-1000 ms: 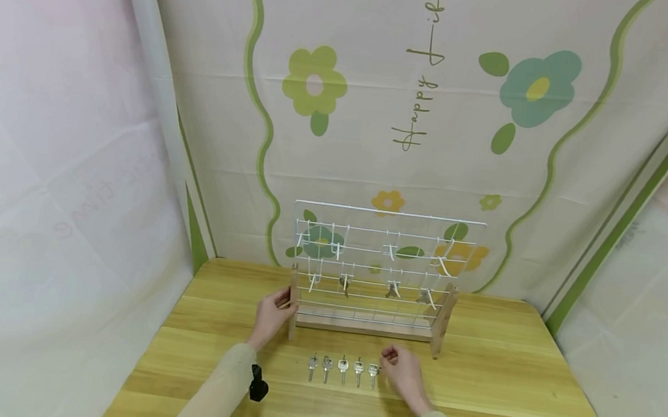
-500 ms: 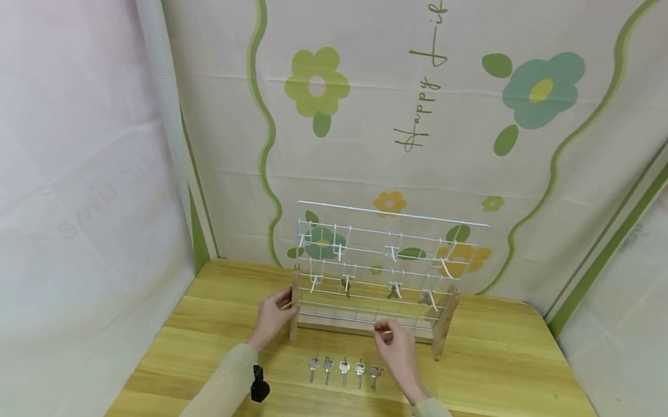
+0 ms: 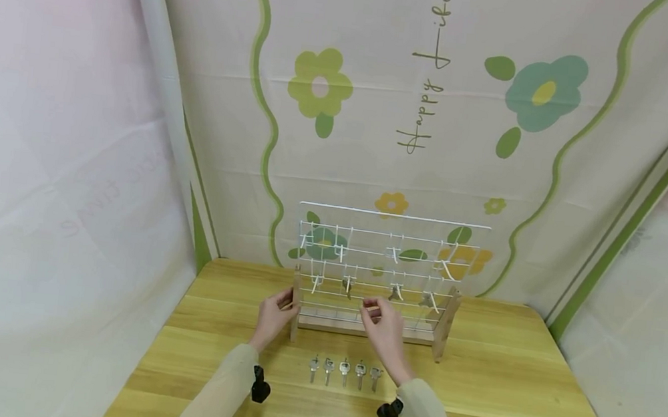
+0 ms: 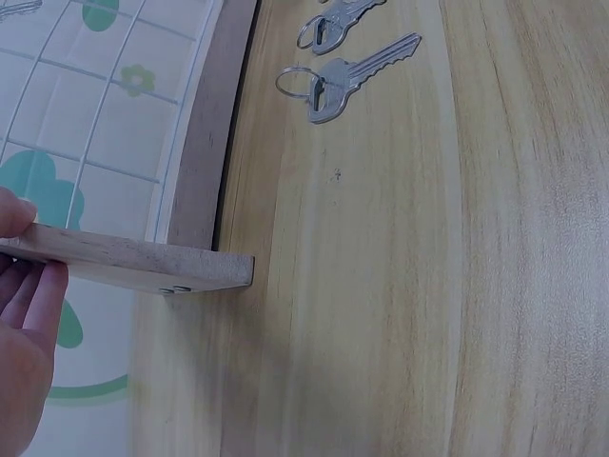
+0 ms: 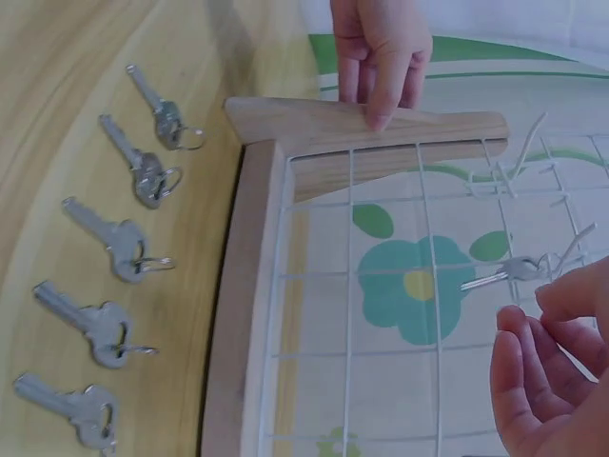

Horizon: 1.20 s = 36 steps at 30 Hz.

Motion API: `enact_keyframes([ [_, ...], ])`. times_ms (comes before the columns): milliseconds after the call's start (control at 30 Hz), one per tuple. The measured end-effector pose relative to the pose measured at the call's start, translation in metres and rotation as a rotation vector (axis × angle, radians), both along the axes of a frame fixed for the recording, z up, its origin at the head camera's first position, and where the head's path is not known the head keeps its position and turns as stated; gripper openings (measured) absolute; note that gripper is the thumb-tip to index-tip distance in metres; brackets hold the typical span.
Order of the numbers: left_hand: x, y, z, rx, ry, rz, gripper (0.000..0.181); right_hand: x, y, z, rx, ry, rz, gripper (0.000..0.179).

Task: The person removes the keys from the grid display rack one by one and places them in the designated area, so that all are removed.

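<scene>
My left hand [image 3: 272, 319] grips the wooden end post [image 4: 143, 257] of a white wire hook rack [image 3: 395, 215], thumb on one face and fingers on the other. In front of the rack's lower part is my right hand [image 3: 385, 331], its fingers loosely bent. The right wrist view shows a gap between thumb and fingertips, with nothing seen held. Close to those fingertips, a silver key [image 5: 520, 269] hangs from a lower hook; contact cannot be told. More keys hang on lower hooks further right, including one key [image 3: 394, 293].
Several silver keys [image 3: 345, 369] with small rings lie in a row on the wooden table [image 3: 511, 373], in front of the rack. White hooks [image 3: 392, 254] jut forward from the wire grid. A flowered cloth [image 3: 363, 157] stands behind it.
My right hand has moved from beside the rightmost key on the table up and left to the rack's lower hooks. That key lies slightly turned. The left hand stays on the post.
</scene>
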<state>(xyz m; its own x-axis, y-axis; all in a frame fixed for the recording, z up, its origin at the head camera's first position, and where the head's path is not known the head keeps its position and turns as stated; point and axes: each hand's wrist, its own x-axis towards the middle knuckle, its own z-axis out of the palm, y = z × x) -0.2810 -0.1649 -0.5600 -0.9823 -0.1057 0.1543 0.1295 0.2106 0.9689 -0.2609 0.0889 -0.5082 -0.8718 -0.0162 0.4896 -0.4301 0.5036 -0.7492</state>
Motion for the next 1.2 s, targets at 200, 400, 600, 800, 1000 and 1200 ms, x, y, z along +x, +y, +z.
enact_keyframes([
  [200, -0.002, -0.002, -0.005, 0.009, -0.007, 0.009, 0.050, -0.011, -0.015, 0.007, -0.055, -0.015, -0.002, 0.014],
  [400, -0.002, -0.002, -0.006, -0.003, -0.008, 0.011, 0.049, -0.021, -0.026, 0.013, -0.096, 0.009, 0.012, 0.015],
  [600, -0.004, -0.002, -0.007, -0.002, -0.010, 0.015, 0.049, -0.030, -0.031, 0.017, -0.069, 0.044, 0.027, 0.014],
  [800, -0.004, -0.001, -0.007, -0.006, -0.003, 0.011, 0.049, -0.035, -0.032, 0.015, -0.018, 0.063, 0.010, 0.014],
  [1000, -0.004, -0.001, -0.006, -0.004, -0.004, 0.013, 0.050, -0.036, -0.033, 0.015, -0.015, 0.063, 0.006, 0.010],
  [1200, -0.004, -0.001, -0.006, -0.006, 0.001, 0.004, 0.050, -0.037, -0.033, 0.015, -0.009, 0.048, 0.007, 0.011],
])
